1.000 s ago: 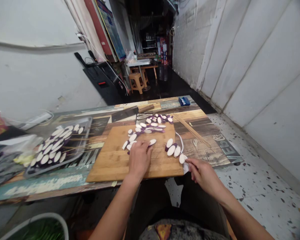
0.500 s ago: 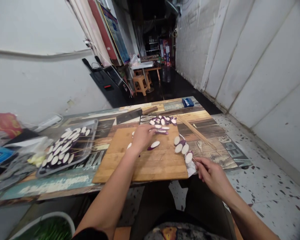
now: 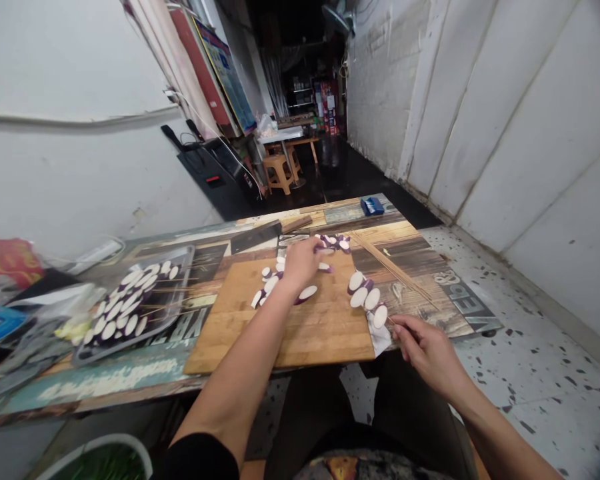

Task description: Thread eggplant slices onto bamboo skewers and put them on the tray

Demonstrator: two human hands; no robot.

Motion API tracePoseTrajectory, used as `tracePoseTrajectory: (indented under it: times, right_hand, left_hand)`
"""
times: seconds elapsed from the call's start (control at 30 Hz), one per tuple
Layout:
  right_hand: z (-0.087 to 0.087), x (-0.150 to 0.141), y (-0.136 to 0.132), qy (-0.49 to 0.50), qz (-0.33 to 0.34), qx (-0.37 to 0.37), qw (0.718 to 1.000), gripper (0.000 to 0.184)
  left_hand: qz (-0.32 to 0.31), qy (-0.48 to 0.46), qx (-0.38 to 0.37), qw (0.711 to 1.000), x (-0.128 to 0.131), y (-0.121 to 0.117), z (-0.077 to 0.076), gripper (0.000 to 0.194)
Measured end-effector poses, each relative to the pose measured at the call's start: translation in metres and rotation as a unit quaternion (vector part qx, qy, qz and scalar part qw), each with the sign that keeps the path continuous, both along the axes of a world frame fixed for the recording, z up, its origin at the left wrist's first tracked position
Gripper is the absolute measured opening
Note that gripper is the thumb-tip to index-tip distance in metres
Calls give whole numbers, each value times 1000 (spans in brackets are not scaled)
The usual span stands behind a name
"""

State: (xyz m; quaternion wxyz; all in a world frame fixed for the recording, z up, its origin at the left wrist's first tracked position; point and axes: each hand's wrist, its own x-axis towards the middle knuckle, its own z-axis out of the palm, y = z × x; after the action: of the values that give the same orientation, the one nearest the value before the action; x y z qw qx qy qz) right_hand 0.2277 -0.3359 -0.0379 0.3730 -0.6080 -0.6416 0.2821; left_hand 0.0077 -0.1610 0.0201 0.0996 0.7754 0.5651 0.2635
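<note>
Several purple-edged oval slices (image 3: 373,299) are lining the slender skewer (image 3: 391,321) the right hand (image 3: 427,350) is pinching; the left hand (image 3: 303,261) is reaching among loose slices (image 3: 271,285), its fingers' grip unclear.

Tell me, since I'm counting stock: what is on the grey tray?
The tray holds skewered white, purple-edged slices, sticks pointing right. Its floor beneath them is covered, so unseen.

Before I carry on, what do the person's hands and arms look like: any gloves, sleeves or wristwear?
The left hand and right hand are gloveless, with no watch or band visible. A plain black sleeve ends near the left elbow; no right sleeve shows.
</note>
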Motion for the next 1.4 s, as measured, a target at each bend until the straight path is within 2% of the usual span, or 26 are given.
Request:
tracePoseTrajectory:
  times: [0.1, 0.23, 0.27, 0.4, 0.53, 0.67, 0.8, 0.93, 1.0, 1.07, 1.13, 1.2, 1.33, 1.4]
  right_hand:
    - [-6, 0, 0, 50, 1, -7, 999, 29]
    - [-11, -2, 1, 99, 6, -34, 994, 29]
    - [-12, -2, 1, 105, 5, -38, 994, 29]
    - [-12, -3, 4, 112, 9, -43, 993, 29]
    - [-12, -2, 3, 116, 3, -43, 992, 29]
    - [-13, -2, 0, 120, 4, -51, 991, 30]
    - [-13, -2, -1, 135, 5, -70, 988, 33]
    - [-15, 1, -2, 149, 5, -80, 986, 37]
    - [-16, 2, -1, 151, 6, -82, 985, 38]
    - [-15, 2, -1, 153, 11, -88, 984, 38]
    - [-14, -1, 0, 153, 20, -95, 983, 38]
    - [-12, -5, 0, 152, 31, -100, 983, 38]
    - [-10, -12, 1, 148, 40, -101, 983, 38]
    - [-9, -14, 1, 145, 39, -101, 984, 38]
  left_hand:
    - [21, -52, -25, 998, -23, -8, 14, 30]
    - [-76, 34, -130, 988, -49, -14, 19, 26]
    - [-78, 59, -119, 988, -52, -13, 17, 26]
    - [-15, 97, 6, 995, -51, 6, 0, 27]
    - [-58, 129, -44, 989, -46, 27, -9, 22]
    - [-115, 122, -59, 984, -50, 32, 3, 19]
    - [-133, 100, -80, 983, -60, 18, 20, 21]
    - [-160, 70, -51, 983, -83, -15, 27, 29]
    - [-142, 54, -32, 988, -99, -35, 25, 28]
    - [-124, 57, -48, 989, -115, -57, 19, 23]
    - [-131, 67, -74, 986, -128, -75, 7, 21]
    - [-114, 55, -56, 990, -139, -88, -7, 24]
    - [53, -17, 54, 997, -158, -96, -31, 25]
    - [94, -30, 66, 993, -163, -94, -35, 25]
